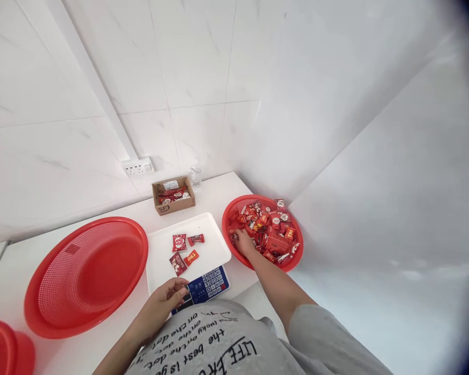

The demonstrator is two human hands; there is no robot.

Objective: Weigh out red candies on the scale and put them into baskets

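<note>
My right hand (pixel 243 242) reaches into the left side of a red basket (pixel 227 216) heaped with red-wrapped packets; its fingertips are among the packets, and what they hold is too small to make out. My left hand (pixel 172 294) is at the front edge of the white scale tray (pixel 211 234), beside the blue keypad (pixel 207 285), with its fingers curled and partly apart and nothing seen in them. On the tray lie several packets: a red square one (pixel 179 242), a small dark red one (pixel 196 239), an orange-red one (pixel 191 257) and a maroon one (pixel 178 263).
A large red basket (pixel 140 245) with no packets inside stands left of the scale. Another red container (pixel 21 349) is at the lower left corner. Behind the tray are a cardboard box (pixel 175 205) with packets and a clear cup (pixel 195 177), near the wall.
</note>
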